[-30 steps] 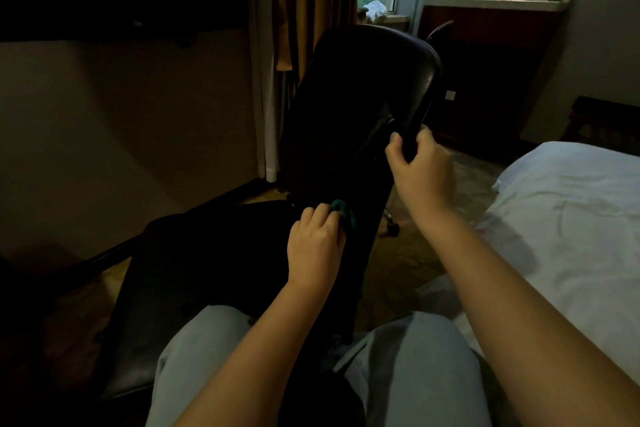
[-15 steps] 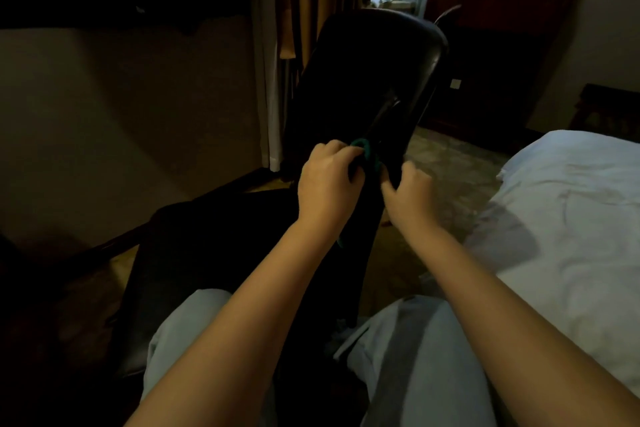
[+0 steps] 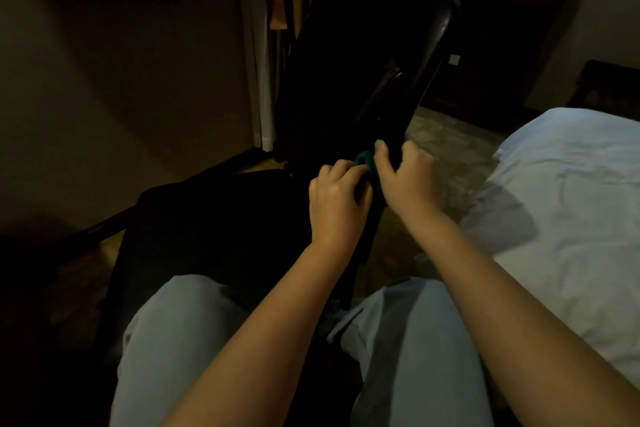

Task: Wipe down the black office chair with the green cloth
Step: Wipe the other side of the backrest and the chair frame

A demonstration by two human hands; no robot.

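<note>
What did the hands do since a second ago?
The right hand slid down the edge of the black chair and now grips it beside the left hand. The left hand still holds the green cloth on the chair.

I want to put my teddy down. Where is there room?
Bare: the white bed right of the right hand, and the floor strip between bed and black chair. Crowded: the chair's edge, with the left hand, right hand and green cloth.

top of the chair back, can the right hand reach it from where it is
Probably yes: the right hand grips the black office chair at its edge, nothing blocking above.
</note>
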